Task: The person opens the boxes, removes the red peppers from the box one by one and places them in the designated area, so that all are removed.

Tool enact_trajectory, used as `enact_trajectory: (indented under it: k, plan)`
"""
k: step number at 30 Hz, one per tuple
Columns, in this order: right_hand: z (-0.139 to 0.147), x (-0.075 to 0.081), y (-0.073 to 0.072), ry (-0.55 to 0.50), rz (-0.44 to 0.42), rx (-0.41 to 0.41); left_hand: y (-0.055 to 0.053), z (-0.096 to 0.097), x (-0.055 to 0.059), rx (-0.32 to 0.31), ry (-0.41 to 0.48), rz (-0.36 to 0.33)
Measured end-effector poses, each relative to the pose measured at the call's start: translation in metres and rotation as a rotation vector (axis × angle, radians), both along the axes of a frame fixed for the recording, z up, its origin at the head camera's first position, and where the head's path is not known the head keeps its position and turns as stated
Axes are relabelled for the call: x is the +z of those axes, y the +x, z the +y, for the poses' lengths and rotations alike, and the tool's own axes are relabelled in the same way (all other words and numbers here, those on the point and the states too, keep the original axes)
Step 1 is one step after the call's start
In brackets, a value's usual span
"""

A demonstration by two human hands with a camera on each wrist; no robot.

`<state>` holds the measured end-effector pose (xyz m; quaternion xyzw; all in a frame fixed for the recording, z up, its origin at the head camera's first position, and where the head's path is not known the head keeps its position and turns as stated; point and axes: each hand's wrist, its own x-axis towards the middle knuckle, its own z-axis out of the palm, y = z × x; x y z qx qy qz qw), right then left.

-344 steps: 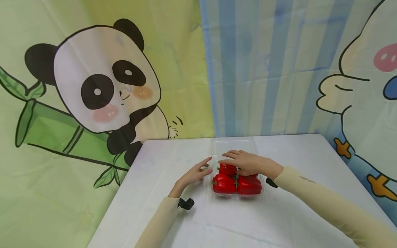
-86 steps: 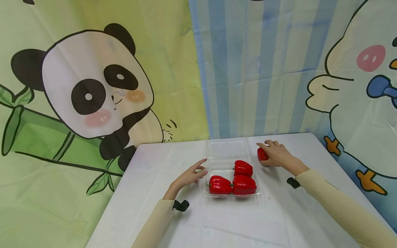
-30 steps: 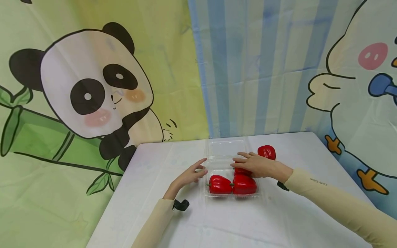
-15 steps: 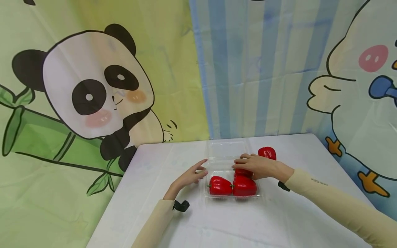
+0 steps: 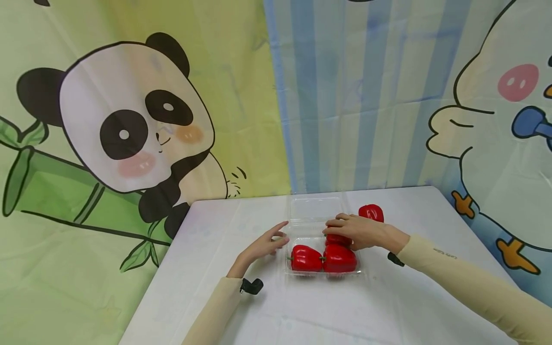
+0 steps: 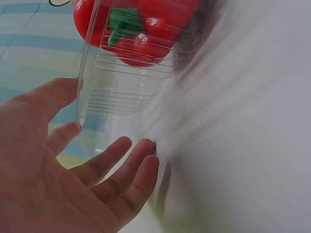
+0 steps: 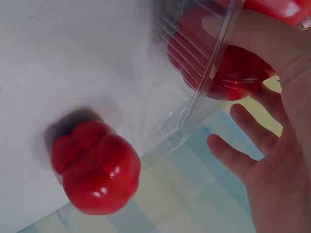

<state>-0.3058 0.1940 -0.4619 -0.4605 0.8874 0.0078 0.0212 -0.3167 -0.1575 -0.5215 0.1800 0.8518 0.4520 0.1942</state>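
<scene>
A clear plastic clamshell box stands with its lid folded back. In its front row lie two red bell peppers, the left one and the right one. My right hand grips a third bell pepper in the back right of the box, thumb inside the wall and fingers round the far side. My left hand is at the box's left side, fingers spread; in the left wrist view its thumb and index finger touch the rim. Another bell pepper rests on the table.
The loose pepper sits behind my right wrist, near the white table's back edge. A printed cloth with a panda and a white bird hangs behind the table.
Since the earliest frame, the back-left pepper has gone from the box to the table at the right. My right hand let it go, came back and took hold of the remaining back pepper.
</scene>
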Motion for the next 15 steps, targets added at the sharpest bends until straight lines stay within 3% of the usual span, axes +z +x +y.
enact_trajectory:
  k: [15]
  plan:
    - [0.0046, 0.0028, 0.0016, -0.047, -0.032, -0.006, -0.0041, 0.0003, -0.0053, 0.001, 0.002, -0.003]
